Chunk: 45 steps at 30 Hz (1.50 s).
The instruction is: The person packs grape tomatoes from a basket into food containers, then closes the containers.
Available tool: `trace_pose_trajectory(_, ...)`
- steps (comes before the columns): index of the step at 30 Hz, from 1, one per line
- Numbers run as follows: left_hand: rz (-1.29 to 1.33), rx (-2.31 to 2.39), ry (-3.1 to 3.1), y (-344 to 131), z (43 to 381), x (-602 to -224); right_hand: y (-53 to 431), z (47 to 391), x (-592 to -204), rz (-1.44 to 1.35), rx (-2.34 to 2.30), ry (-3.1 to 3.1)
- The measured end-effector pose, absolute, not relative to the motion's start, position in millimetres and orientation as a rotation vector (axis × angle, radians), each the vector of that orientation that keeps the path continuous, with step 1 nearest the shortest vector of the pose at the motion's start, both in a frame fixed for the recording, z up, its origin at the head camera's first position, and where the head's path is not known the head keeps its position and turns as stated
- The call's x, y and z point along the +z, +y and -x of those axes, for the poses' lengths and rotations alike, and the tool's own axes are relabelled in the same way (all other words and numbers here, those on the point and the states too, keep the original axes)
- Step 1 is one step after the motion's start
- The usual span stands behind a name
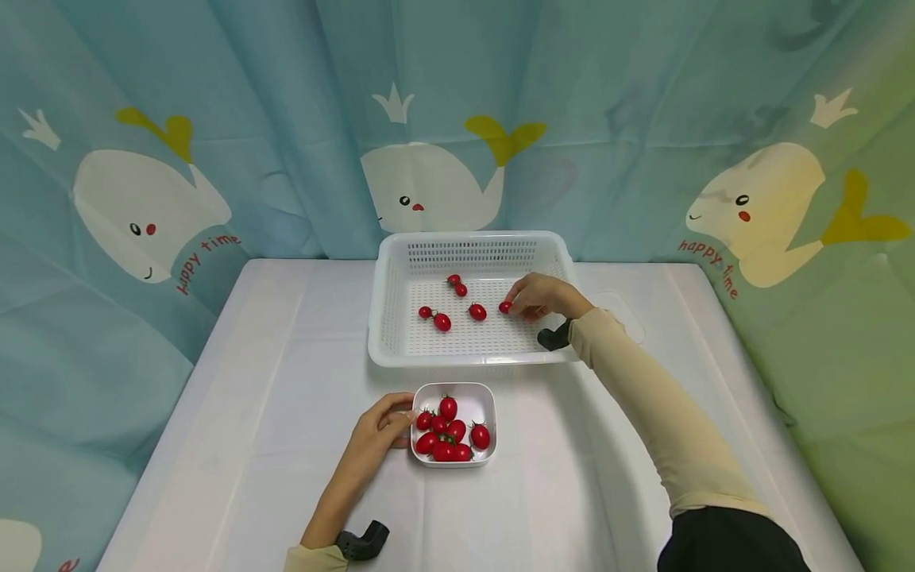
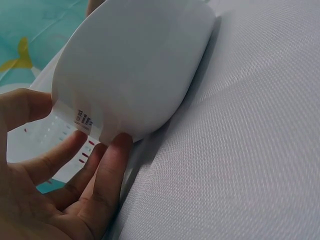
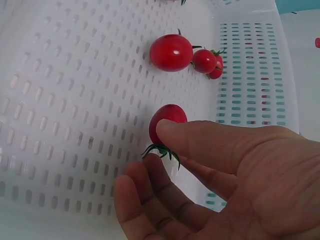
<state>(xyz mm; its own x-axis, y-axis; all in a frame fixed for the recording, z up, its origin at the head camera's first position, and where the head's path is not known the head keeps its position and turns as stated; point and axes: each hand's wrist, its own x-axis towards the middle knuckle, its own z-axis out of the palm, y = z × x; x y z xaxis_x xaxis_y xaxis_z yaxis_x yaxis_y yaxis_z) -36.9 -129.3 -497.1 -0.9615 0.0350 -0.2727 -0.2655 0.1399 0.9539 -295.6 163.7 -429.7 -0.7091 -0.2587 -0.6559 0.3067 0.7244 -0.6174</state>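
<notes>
My right hand [image 1: 541, 296] is inside the white slotted basket [image 1: 391, 349], at its right side. Thumb and fingers pinch a cherry tomato [image 3: 169, 112], its green stem cap facing the fingers. Other cherry tomatoes lie on the basket floor, among them a larger one [image 3: 171, 52] in the right wrist view. Nearer the front stands a small white tray [image 1: 472, 394] holding several cherry tomatoes [image 1: 447, 407]. At its left side my left hand [image 1: 379, 427] grips the edge, thumb at the rim and fingers against the outer wall [image 2: 135, 65] in the left wrist view.
A white cloth [image 1: 307, 342] covers the table. Behind it hangs a blue-green curtain [image 1: 608, 191] printed with whales. Black wrist mounts [image 1: 363, 542] sit on both forearms, the right one over the basket's front rim.
</notes>
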Motion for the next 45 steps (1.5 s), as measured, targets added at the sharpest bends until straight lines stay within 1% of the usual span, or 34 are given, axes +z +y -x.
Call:
trace_pose_trajectory(5, 0.221, 1.907, 2.178, -130, 38, -497, 162, 295, -425, -0.026, -0.943, 2.175)
trace_pose_trajectory(11, 0.223, 1.901, 2.185, -131, 39, -498, 159, 294, -409, 0.013, -0.948, 2.2)
trace_pose_trajectory(21, 0.215, 1.891, 2.196, -130, 40, -499, 158, 280, -387, 0.116, -0.924, 2.288)
trace_pose_trajectory(37, 0.202, 1.898, 2.192, -130, 39, -498, 167, 215, -365, 0.353, -1.064, 2.318)
trace_pose_trajectory(45, 0.204, 1.895, 2.204, -130, 37, -498, 162, 185, -361, 0.54, -1.093, 2.314)
